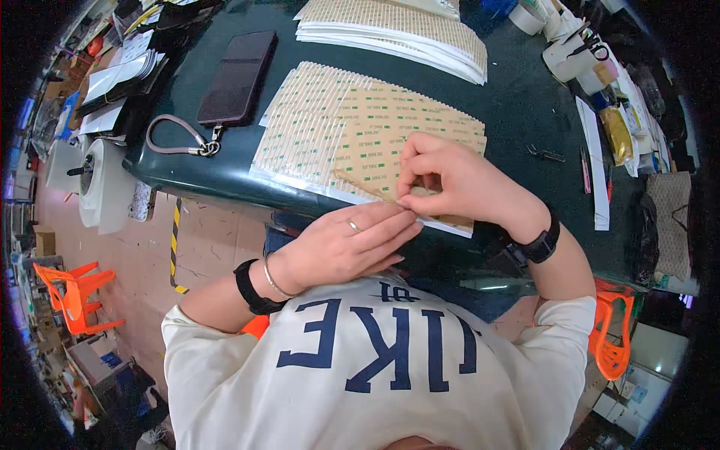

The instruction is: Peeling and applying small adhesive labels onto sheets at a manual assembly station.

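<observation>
A printed adhesive sheet [300, 127] with tan backing paper, cut into narrow strips, lies at the table's front edge. White material shows along its near side. A wider tan piece of backing paper [375, 112] covers its right part. Above the sheet's near edge my right hand [454, 176] is closed in a pinch, its thumb and forefinger at the end of a thin brown strip of backing paper [356, 182]. My left hand [352, 244] rests flat, fingers stretched out, with the fingertips beside that pinch. The left thumb is hidden.
A stack of similar sheets [397, 37] lies farther back. To the left sit a dark phone [238, 79] and its wrist strap [176, 135]. Tweezers [545, 154], a long white strip [595, 165] and a container of tools [571, 56] are on the right.
</observation>
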A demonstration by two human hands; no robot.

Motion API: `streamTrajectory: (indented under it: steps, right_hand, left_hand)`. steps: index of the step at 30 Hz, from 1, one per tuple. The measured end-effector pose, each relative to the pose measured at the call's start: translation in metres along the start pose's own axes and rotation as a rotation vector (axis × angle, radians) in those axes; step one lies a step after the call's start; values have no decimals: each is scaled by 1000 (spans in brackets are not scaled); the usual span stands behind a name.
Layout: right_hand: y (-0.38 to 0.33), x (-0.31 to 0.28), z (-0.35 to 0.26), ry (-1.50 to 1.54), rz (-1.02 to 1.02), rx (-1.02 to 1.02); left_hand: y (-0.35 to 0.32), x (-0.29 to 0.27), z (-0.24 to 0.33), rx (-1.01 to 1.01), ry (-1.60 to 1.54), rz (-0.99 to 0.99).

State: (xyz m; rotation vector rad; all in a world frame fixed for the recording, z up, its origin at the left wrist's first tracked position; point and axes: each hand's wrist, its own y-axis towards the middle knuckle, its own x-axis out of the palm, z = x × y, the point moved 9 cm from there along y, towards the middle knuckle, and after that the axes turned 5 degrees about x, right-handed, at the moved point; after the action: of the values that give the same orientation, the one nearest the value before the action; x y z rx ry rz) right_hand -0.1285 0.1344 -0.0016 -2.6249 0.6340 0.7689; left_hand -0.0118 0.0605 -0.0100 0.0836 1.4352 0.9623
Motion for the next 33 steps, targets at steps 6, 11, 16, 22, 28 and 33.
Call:
streamTrajectory:
  steps: [6, 11, 16, 22, 28, 33]
  right_hand:
    - [-1, -3, 2, 33, 14, -22]
    - [-4, -3, 3, 43, 52, -40]
    - [-3, -4, 6, 73, 49, -23]
    - [-3, -5, 6, 81, 55, -12]
    - [-4, -6, 10, 45, 77, -11]
    - [-2, -14, 9, -14, 76, -37]
  left_hand:
    - [2, 0, 0, -24, 5, -25]
    - [2, 2, 2, 14, 38, -51]
    - [1, 2, 0, -49, -36, -38]
    - [3, -2, -2, -38, -27, -15]
    - [1, -2, -2, -100, -55, -50]
    - [0, -3, -2, -99, -29, -55]
